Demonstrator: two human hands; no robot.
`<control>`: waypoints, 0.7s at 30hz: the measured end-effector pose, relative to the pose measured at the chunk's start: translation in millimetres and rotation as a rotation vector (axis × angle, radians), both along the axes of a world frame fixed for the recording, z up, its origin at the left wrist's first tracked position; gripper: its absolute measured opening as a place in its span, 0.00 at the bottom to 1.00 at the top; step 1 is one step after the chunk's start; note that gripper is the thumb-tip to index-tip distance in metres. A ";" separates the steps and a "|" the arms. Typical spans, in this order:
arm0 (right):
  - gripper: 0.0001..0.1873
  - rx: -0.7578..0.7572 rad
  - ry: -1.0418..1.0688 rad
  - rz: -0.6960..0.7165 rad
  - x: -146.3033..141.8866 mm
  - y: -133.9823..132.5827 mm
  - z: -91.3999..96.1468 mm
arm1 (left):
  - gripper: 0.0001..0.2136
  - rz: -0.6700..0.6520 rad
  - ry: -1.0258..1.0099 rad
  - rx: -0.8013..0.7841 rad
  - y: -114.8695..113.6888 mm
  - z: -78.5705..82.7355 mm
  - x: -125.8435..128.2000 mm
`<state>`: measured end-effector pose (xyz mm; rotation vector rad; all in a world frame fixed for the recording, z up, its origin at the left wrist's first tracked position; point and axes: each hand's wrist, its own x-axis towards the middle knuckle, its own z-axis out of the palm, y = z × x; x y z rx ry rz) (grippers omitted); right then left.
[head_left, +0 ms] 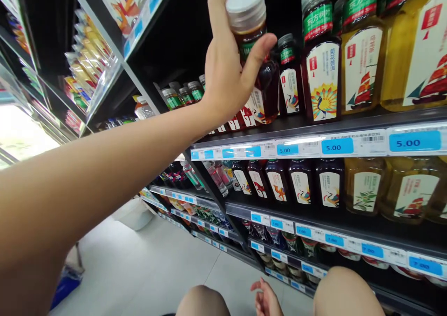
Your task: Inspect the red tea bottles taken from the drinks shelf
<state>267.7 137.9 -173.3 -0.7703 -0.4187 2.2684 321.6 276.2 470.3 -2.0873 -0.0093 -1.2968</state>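
Observation:
My left hand (228, 69) reaches up to a shelf of bottled drinks. Its fingers and thumb wrap round the upper part of a dark amber tea bottle (268, 85) with a white cap, which leans slightly. The fingers behind the bottle are hidden. Just right of it stand a slim dark tea bottle (289, 76), one with a peacock label (324, 83) and a yellow one with a red ship label (361, 69). Low down between my knees, my right hand (265, 299) hangs with its fingers loosely bent and apart, holding nothing.
A price rail (307, 146) runs along the shelf edge under the held bottle. Lower shelves carry more tea bottles (301, 183). Packaged goods (87, 60) fill racks on the left. A white tub (134, 216) stands on the pale floor (139, 265). My knees (349, 292) are close to the shelves.

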 end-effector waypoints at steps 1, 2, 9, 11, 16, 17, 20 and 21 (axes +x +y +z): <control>0.48 0.005 -0.002 -0.007 0.4 0.3 1.6 | 0.21 -0.011 -0.014 -0.020 9.5 -0.5 4.8; 0.49 0.014 -0.005 -0.008 0.8 0.4 3.2 | 0.21 -0.011 -0.051 -0.087 17.4 -1.8 8.2; 0.47 0.032 0.038 0.060 -0.4 -5.9 7.2 | 0.34 0.025 -0.376 -0.407 38.3 -11.5 13.4; 0.47 0.031 0.023 0.054 -4.0 -8.5 5.0 | 0.23 0.038 -0.366 -0.337 38.7 -10.1 16.2; 0.45 0.031 -0.013 0.028 -17.6 -10.8 -11.1 | 0.09 0.251 -0.351 -0.483 34.4 -1.1 37.0; 0.44 0.041 -0.003 0.030 -20.3 -10.3 -15.7 | 0.09 0.318 -0.372 -0.538 35.1 1.1 42.2; 0.43 0.056 0.037 0.046 -26.1 -8.5 -26.2 | 0.08 0.438 -0.381 -0.688 43.2 7.6 52.4; 0.42 0.051 0.036 0.037 -27.0 -8.3 -27.1 | 0.08 0.420 -0.349 -0.712 46.8 9.6 52.7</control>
